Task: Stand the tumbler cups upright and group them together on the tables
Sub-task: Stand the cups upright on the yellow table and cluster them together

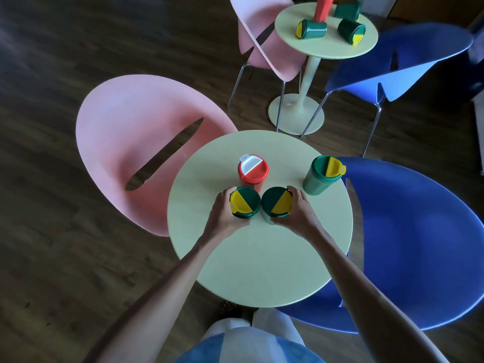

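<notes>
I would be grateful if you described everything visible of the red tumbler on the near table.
The red tumbler stands upright on the near table, plastic-looking, its red lid half covered by a white flap. No hand touches it; whether it touches the green tumbler in front is unclear.

The floor (pixel 65 179) is showing dark wood grain with a dull sheen. The near table (pixel 259 263) is looking smooth and matt. The pink chair (pixel 125 142) and blue chair (pixel 419 244) are reading as smooth moulded plastic, softly catching light. Thin legs (pixel 281 106) under the far chairs are gleaming like bright metal. The red cup (pixel 253 171), left cup (pixel 245 203), middle cup (pixel 276 203) and right cup (pixel 318 182) are looking like smooth plastic, faintly glossy on the lids. The cloth (pixel 248 344) at the bottom is looking soft and matt.
</notes>
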